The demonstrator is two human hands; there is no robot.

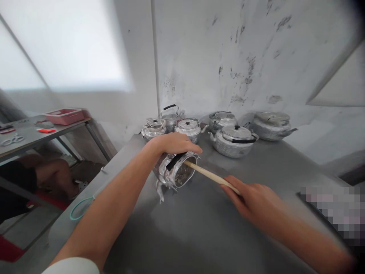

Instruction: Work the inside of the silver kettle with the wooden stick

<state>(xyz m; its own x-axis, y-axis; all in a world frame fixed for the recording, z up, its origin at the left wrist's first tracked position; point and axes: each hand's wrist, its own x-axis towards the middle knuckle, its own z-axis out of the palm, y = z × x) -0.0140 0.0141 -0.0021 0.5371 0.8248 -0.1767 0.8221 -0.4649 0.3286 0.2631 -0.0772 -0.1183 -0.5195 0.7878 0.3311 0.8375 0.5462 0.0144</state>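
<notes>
- Set before a stained wall (196, 57), on a gray worktop (199, 236).
- Pinching a wooden stick (210, 175) in the right grip (251, 196), to the right of the tipped kettle (163, 173), held well back on the shaft, perhaps to leave length for reaching inside.
- Draped across the top of the tipped kettle with the left grip (172, 143), apparently for bracing; cannot tell how far closed, with fingertips mostly hidden.
- Leaned over on the worktop, mouth turned toward the stick, probably for a straight way in.
- Beyond the tipped kettle, grouped along the wall: more kettles (234, 142), perhaps to leave working room in front.
- Nearer and left of the tipped kettle: a teal loop (72, 214), by the forearm.
- Farther left: a pink basket (67, 117).
</notes>
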